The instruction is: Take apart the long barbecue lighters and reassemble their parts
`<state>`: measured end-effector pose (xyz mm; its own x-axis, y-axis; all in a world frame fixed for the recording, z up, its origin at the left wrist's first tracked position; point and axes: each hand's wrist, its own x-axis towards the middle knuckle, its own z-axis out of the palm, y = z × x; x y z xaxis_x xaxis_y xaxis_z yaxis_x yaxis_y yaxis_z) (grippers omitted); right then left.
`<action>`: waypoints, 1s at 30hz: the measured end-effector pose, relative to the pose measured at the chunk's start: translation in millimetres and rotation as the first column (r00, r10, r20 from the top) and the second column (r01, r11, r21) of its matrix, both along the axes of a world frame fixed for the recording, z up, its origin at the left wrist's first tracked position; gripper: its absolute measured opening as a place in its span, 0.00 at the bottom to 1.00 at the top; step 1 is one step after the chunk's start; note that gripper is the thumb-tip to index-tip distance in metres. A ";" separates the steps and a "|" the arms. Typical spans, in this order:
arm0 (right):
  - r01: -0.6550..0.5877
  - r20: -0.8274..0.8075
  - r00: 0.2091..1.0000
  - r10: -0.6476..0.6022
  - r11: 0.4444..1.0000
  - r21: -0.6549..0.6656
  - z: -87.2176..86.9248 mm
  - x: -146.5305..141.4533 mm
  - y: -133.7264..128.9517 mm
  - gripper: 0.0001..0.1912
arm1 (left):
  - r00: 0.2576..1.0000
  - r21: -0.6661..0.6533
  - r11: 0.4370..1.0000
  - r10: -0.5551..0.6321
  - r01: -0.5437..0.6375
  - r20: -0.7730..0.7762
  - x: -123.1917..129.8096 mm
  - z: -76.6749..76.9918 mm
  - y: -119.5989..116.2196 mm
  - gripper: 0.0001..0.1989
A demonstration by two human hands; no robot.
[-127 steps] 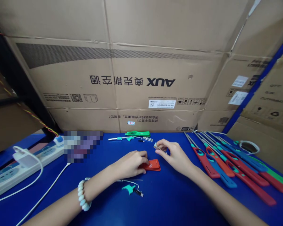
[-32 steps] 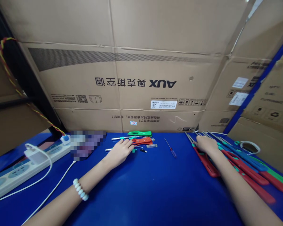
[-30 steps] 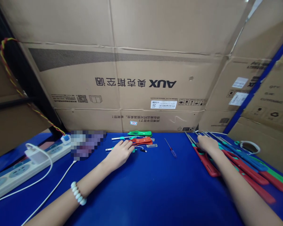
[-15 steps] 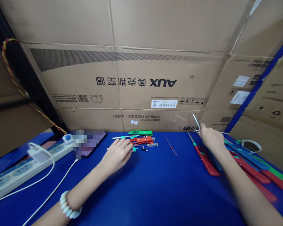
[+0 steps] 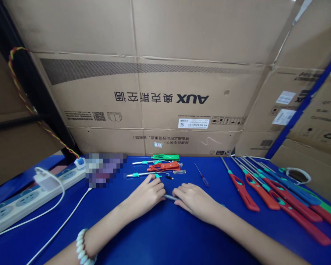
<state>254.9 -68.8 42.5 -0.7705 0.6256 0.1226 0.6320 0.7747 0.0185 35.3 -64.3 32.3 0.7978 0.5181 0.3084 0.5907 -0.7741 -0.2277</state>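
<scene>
My left hand and my right hand are close together over the blue table, both with curled fingers. Between them runs a grey metal rod, its ends covered by my fingers. What else is joined to the rod under my right hand is hidden. Just beyond my left hand lie a metal tube with a teal clip, an orange-red lighter shell and a green shell. A small screwdriver rests beyond my right hand.
Several long lighters in red, orange, blue and green lie at the right, near a tape roll. A white power strip, a cable and a blurred phone are at the left. Cardboard stands behind.
My right hand has come from the lighters at the right to the middle, bringing the rod. My left hand has moved slightly right and nearer, away from the small parts.
</scene>
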 end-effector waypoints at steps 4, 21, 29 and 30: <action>0.006 -0.015 1.000 -0.008 0.993 -0.117 12.1 15.7 6.3 0.15 | 0.999 -0.105 0.994 -0.002 -0.001 -0.032 -18.1 15.3 4.4 0.08; -0.008 -0.190 0.976 -0.109 0.849 -0.528 26.7 11.4 -13.9 0.18 | 0.992 0.046 0.999 0.004 0.002 -0.126 9.9 5.2 -8.4 0.12; 0.024 -0.201 0.967 -0.156 0.842 -0.538 38.7 34.0 -1.6 0.21 | 0.978 0.089 0.986 0.150 -0.138 -0.145 -31.3 19.1 13.3 0.10; 0.036 -0.203 0.966 -0.159 0.861 -0.507 37.6 34.8 0.4 0.22 | 0.975 0.084 0.984 0.168 -0.157 -0.145 -36.5 20.5 15.7 0.10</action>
